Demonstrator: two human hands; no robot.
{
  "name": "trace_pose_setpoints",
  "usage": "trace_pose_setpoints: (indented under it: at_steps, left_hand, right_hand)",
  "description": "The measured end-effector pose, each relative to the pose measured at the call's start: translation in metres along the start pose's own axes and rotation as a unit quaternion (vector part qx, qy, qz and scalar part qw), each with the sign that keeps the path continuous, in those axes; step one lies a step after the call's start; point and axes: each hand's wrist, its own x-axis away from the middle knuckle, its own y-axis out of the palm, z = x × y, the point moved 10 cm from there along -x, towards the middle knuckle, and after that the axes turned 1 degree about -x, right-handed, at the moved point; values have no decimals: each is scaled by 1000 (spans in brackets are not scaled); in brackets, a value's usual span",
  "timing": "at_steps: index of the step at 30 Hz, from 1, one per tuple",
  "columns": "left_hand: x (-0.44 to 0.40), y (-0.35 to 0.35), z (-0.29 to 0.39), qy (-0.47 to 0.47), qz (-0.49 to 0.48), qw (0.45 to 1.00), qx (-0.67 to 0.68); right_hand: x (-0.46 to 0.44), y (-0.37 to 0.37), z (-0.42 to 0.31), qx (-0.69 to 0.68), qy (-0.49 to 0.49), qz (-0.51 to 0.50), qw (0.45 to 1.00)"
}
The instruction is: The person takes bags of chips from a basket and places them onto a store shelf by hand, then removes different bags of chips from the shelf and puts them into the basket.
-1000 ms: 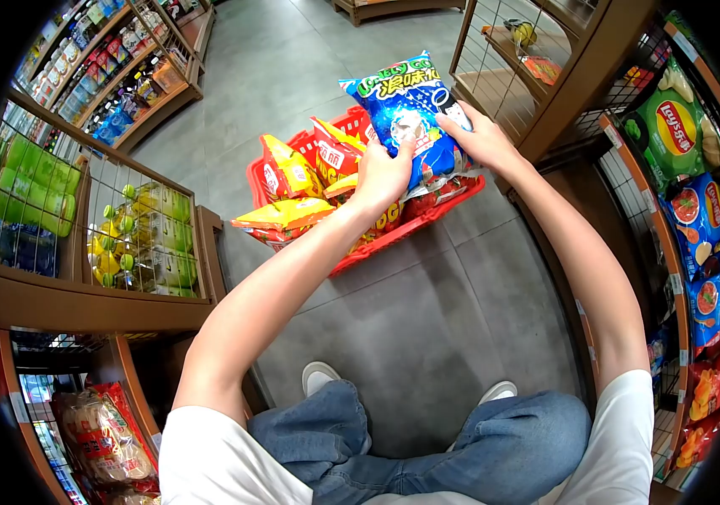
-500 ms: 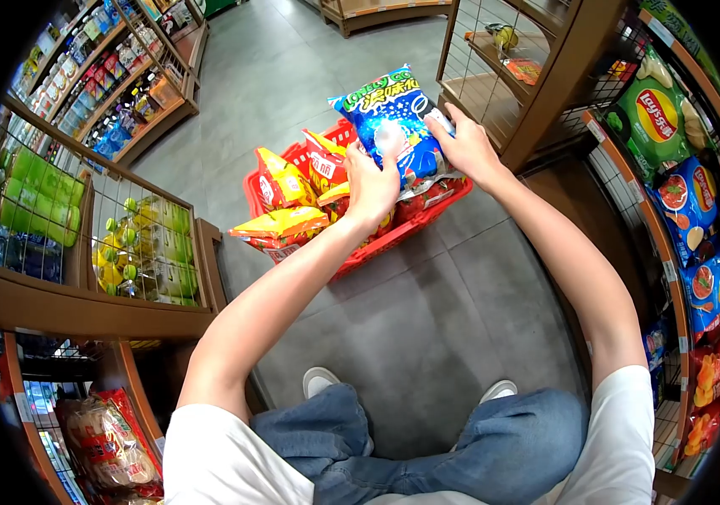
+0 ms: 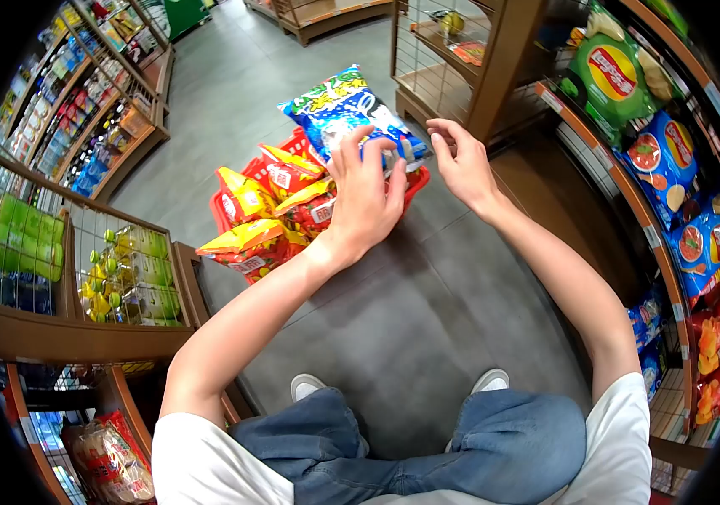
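A blue snack bag (image 3: 330,109) with green and yellow lettering rests on the right side of the red shopping basket (image 3: 418,183). My left hand (image 3: 366,189) hovers over the front of that bag, fingers spread and holding nothing; it hides part of the bag and basket. Just off the bag's right edge is my right hand (image 3: 465,166), its thumb and fingers apart with nothing between them. Several red-and-yellow snack bags fill the left of the basket, among them one at the front (image 3: 250,242) and one at the back (image 3: 288,171).
On my right, a shelf holds a green chip bag (image 3: 608,76), blue chip bags (image 3: 701,244) and red bags (image 3: 718,362). Wire-fronted racks with yellow drink bottles (image 3: 107,282) and green packs (image 3: 27,236) stand left. A wooden display stand (image 3: 503,67) rises behind my right hand.
Both hands have let go of the blue snack bag and drawn back toward me. The bag now lies flatter on the basket. The whole view has shifted slightly.
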Motion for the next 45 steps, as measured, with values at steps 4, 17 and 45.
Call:
trace_pose_setpoints:
  at_steps: [4,17,45]
  left_hand:
    - [13,19,45,130,-76,987,47]
    - [28,94,157,332,-194,910,154]
    - [141,267,383,323,-437,765,346]
  right_hand:
    - [35,-24,6,-31,14,-4,999]
    - [197,-186,24,59,69,297,951]
    - [441,-381,69,82,280,570,768]
